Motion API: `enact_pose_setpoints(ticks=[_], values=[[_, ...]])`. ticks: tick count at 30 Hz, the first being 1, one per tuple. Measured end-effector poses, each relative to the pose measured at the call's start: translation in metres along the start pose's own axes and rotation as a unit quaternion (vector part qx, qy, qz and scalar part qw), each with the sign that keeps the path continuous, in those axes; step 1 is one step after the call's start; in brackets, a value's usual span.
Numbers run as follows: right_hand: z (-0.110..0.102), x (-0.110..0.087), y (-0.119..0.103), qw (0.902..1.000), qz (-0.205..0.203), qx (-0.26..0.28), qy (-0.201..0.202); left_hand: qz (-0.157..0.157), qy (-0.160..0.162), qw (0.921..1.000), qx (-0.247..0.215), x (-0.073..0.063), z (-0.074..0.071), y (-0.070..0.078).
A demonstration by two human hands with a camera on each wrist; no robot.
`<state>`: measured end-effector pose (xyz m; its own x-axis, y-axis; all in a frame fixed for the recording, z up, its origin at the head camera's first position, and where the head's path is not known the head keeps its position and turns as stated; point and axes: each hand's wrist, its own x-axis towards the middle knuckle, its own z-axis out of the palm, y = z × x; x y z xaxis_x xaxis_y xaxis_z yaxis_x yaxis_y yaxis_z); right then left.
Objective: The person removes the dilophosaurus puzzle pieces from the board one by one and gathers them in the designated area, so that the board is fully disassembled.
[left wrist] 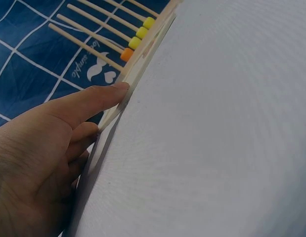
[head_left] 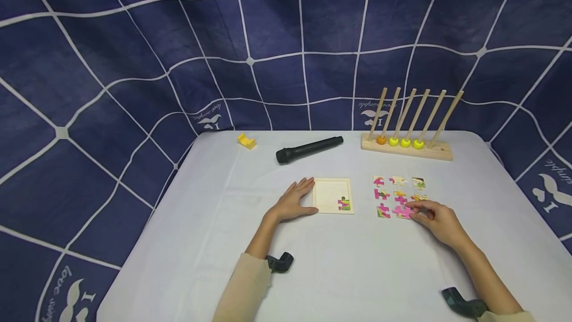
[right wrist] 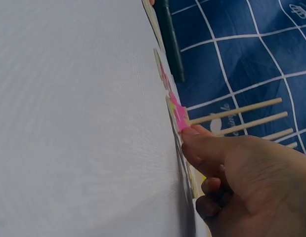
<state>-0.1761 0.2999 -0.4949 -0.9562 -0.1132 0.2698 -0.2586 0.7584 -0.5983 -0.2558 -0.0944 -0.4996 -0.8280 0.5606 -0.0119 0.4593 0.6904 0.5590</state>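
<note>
A square wooden puzzle tray lies on the table with one pink-and-green jigsaw piece in its near right corner. My left hand rests along the tray's left side, thumb at the near corner and fingers spread toward the far one. In the left wrist view the thumb lies on the tray's edge. My right hand pinches a pink puzzle piece between thumb and index finger, over the group of loose pieces. The right wrist view shows this bright pink piece tilted up at the fingertips.
Several loose puzzle pieces lie in rough rows right of the tray. Behind them stands a wooden peg rack with orange and yellow beads. A black microphone and a small yellow block lie farther back, before a blue curtain.
</note>
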Motion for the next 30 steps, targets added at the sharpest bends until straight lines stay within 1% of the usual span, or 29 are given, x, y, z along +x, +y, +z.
enact_pose_setpoints(ticks=[8,17,21,26,30], values=[[0.0021,-0.0015,0.0023,0.9999,-0.010,-0.007,-0.004,-0.008,-0.006,0.9999,0.002,0.0009,0.0002,0.0008],[0.0035,-0.0014,0.0034,0.9999,0.000,-0.005,-0.013,-0.001,0.001,1.0000,-0.003,-0.0001,0.0011,-0.0006],[0.0056,-0.0015,0.0048,0.9999,-0.003,-0.008,-0.011,0.000,0.000,1.0000,-0.003,0.0002,0.0005,-0.0010],[0.0072,-0.0012,0.0061,0.9999,-0.014,-0.005,0.003,-0.005,-0.004,1.0000,-0.004,-0.0004,-0.0010,0.0003],[0.0080,-0.0007,0.0066,0.9999,-0.009,-0.010,0.005,-0.005,-0.003,1.0000,-0.005,-0.0006,-0.0020,0.0009]])
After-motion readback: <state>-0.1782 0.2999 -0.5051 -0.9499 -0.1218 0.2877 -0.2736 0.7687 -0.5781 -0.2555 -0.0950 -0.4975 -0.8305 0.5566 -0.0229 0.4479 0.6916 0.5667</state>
